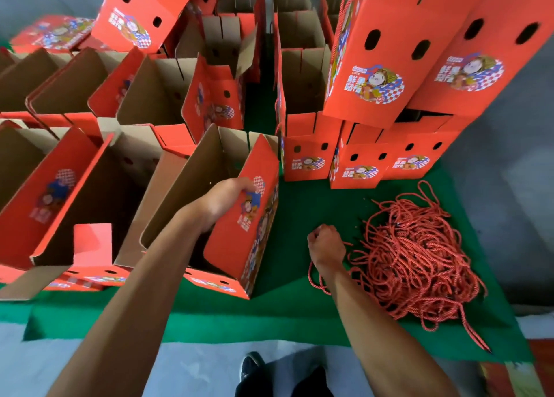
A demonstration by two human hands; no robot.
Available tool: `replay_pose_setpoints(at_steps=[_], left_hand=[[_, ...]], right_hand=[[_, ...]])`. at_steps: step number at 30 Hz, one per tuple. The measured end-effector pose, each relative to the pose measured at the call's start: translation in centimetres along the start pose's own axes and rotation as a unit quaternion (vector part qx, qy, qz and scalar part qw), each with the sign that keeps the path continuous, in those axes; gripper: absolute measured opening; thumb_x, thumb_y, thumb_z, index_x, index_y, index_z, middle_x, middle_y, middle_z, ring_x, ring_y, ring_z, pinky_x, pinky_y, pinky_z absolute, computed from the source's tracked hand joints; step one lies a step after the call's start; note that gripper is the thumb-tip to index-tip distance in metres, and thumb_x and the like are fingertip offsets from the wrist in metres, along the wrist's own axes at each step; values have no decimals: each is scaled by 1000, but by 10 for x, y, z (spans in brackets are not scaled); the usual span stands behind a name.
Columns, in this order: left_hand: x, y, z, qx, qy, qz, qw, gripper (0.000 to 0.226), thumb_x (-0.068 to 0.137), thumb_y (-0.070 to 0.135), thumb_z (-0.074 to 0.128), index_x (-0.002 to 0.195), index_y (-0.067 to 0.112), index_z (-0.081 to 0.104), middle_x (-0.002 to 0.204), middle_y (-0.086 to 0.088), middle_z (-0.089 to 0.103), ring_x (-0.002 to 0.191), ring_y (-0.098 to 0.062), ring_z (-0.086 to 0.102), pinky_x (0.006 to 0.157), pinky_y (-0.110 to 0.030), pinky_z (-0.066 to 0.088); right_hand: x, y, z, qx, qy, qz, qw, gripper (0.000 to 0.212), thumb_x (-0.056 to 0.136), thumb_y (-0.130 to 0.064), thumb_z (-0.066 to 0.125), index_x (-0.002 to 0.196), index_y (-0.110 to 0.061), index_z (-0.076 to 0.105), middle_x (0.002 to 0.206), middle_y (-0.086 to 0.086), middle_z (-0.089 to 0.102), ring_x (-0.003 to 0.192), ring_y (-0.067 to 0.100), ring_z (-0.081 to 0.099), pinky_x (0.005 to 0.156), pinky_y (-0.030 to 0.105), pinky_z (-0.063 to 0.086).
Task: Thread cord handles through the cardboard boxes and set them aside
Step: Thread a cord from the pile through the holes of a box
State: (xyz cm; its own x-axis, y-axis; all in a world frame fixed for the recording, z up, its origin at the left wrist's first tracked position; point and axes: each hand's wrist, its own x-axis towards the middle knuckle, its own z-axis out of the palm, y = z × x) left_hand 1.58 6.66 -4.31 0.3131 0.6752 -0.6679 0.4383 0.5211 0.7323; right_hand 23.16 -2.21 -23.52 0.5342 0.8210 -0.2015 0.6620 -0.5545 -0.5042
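An open red cardboard box (254, 235) with a printed picture stands on the green mat, its brown inside facing up. My left hand (227, 199) grips the top edge of its right wall, fingers curled over the rim. To the right lies a tangled pile of red cords (416, 259). My right hand (325, 247) is closed in a fist at the pile's left edge and pinches a red cord (314, 279) that loops down beside my wrist.
Several more open red boxes (90, 187) crowd the left and the back. Closed boxes are stacked at the right (386, 55), with smaller ones below them (356, 169). The green mat (299, 211) ends at a grey floor near my shoes (251, 366).
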Motion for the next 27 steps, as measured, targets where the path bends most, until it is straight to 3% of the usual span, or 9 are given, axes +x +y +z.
replay_pose_setpoints(at_steps=[3,6,8,10,13,19,22,24,27], left_hand=[[3,-6,-6,-9,-18,9,1000,42,91,41,52,117,11,65,95,-17,78,79,-31,76,76,-39,59],[11,-12,-9,-11,-57,21,998,60,78,49,58,128,17,62,111,-18,76,100,-39,74,94,-50,56],[15,-14,-7,-15,-66,27,997,66,73,48,60,132,17,62,117,-20,74,111,-43,68,108,-58,47],[16,-15,-5,-16,-65,35,997,67,72,48,63,131,16,65,119,-22,72,115,-46,65,112,-61,42],[16,-19,-8,-29,-65,44,997,65,75,52,64,130,19,67,125,-23,69,120,-48,62,111,-62,42],[13,-25,-6,-69,-70,55,994,65,81,52,60,136,18,62,127,-21,69,105,-37,72,100,-56,52],[10,-26,-4,-82,-68,43,993,64,81,54,58,133,17,63,124,-20,71,103,-35,73,91,-52,57],[7,-27,-3,-83,-65,35,994,67,79,57,58,134,18,61,126,-19,70,111,-39,69,96,-55,55],[1,-29,1,-92,-66,40,993,61,84,58,54,132,21,60,122,-16,72,108,-36,72,87,-52,59]], right_hand=[[1,-5,-3,32,-23,5,999,28,88,-26,65,65,-12,58,68,4,55,65,23,54,53,29,37],[-3,-20,-9,227,-47,-9,973,21,89,-20,70,76,-7,62,76,5,68,71,25,63,59,32,48],[-7,-36,-17,369,-55,-23,928,8,91,-13,74,95,-9,69,95,7,74,88,20,71,73,28,57],[-8,-54,-21,484,-74,-30,871,10,91,-4,74,96,-12,73,90,8,74,84,22,72,79,24,57],[-8,-75,-22,625,-115,-31,771,7,92,12,66,95,9,71,79,14,68,72,23,65,79,32,56],[-4,-84,-22,474,-106,-80,870,28,99,-7,62,77,-22,70,87,7,72,89,31,69,93,55,56],[-4,-84,-23,404,-108,-104,903,25,99,-13,64,79,-26,69,90,0,72,89,24,71,86,41,59],[-5,-84,-24,366,-94,-126,917,15,100,-14,64,87,-21,71,94,-1,73,84,14,69,76,25,54],[-2,-88,-26,353,-112,-121,921,13,101,-4,58,101,-2,71,106,13,72,91,18,66,84,32,55]])
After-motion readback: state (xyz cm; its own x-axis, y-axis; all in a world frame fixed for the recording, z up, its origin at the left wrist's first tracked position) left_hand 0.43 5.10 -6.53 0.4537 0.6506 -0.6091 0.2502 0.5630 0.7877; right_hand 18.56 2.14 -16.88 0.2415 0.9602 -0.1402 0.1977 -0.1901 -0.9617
